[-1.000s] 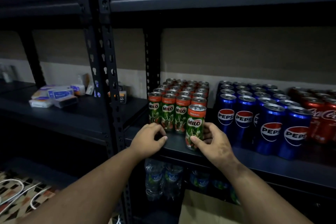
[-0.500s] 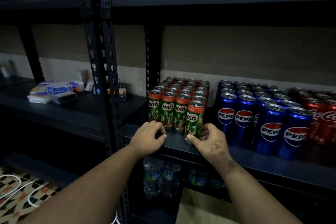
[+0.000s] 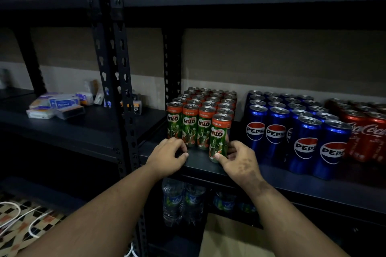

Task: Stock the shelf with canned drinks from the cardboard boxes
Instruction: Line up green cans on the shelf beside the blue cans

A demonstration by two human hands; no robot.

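A dark metal shelf [image 3: 277, 175] carries a block of green and red Milo cans [image 3: 205, 103] in several rows. One Milo can [image 3: 219, 134] stands in front of the block's right column, nearly against it. My right hand [image 3: 238, 159] pinches this can low down, thumb on its front and fingers behind its right side. Left of it, my left hand [image 3: 167, 156] rests on the shelf's front edge before the front row, fingers loosely curled and holding nothing.
Blue Pepsi cans [image 3: 275, 129] and red Coca-Cola cans [image 3: 367, 135] fill the shelf to the right. A perforated upright post [image 3: 117, 69] stands left. Small packets [image 3: 56, 106] lie on the left shelf. Water bottles [image 3: 179, 202] and a cardboard box [image 3: 227, 238] sit below.
My right hand has slid the single Milo can back and slightly left, closer to the front row. My left hand has stayed where it was on the shelf edge.
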